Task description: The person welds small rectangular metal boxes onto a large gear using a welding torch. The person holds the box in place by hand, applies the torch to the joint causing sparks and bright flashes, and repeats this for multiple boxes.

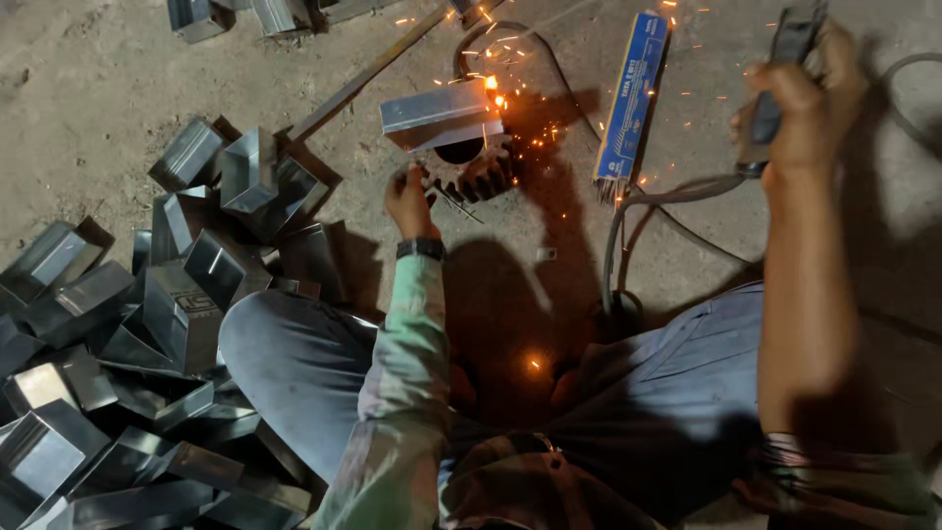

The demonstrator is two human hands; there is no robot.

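The person sits cross-legged on the dusty concrete floor [88, 88], and everything here arranges itself around the big toothed gear [481, 172] lying flat just ahead of their knees. Resting on top of that gear is a short folded steel piece [442, 113], tilted a little, with bright sparks scattering from its far right corner and out over the floor. The left hand [407, 201] is down at the gear's near left edge, fingers pinched on a thin rod or wire there; what exactly it grips is too small to tell. The right hand [800, 98] is raised well to the right of the gear, fist clenched around a dark welding holder [775, 79], its cable [648, 211] looping back between gear and lap. A long blue box of rods [628, 93] lies just right of the gear, a loose steel bar [363, 74] runs off from its far left side. As for progress, I'd judge this one piece is freshly tacked or mid-weld, since sparks are flying. To the left of the gear a large heap of similar folded steel pieces [147, 344] crowds against the person's knee; whether those are finished or waiting I cannot tell.
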